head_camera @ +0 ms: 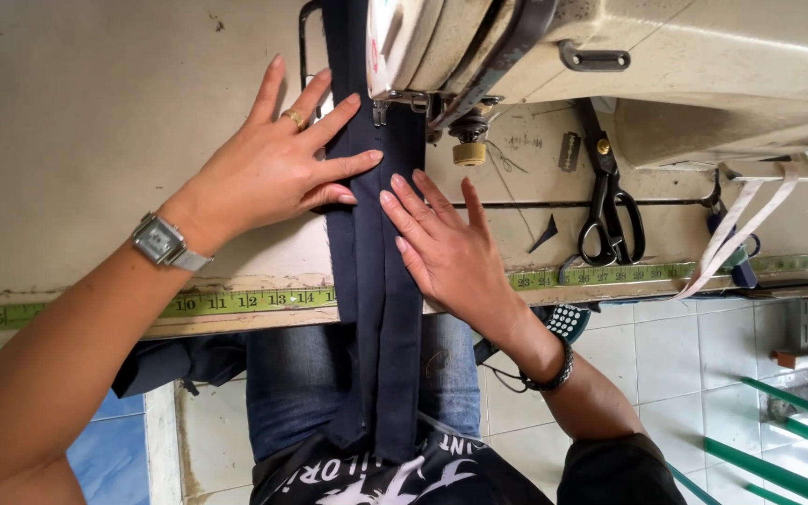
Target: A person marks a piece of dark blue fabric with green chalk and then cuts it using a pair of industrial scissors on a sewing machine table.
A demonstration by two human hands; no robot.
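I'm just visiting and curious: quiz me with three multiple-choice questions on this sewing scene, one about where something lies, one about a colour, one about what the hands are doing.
1. Where do the black scissors lie?
A. On the table right of the sewing machine's needle area
B. On the floor
C. In the left hand

2. What colour is the fabric strip under the hands?
A. Red
B. Dark navy
C. White

3. How do the hands meet the fabric?
A. Both clenched in fists
B. Both lifted clear of it
C. Both open, fingers pressed flat on it

Answers: 1 A, the scissors rest on the table beside the sewing machine. 2 B, the strip is dark navy. 3 C, the left hand and right hand lie spread on the fabric.
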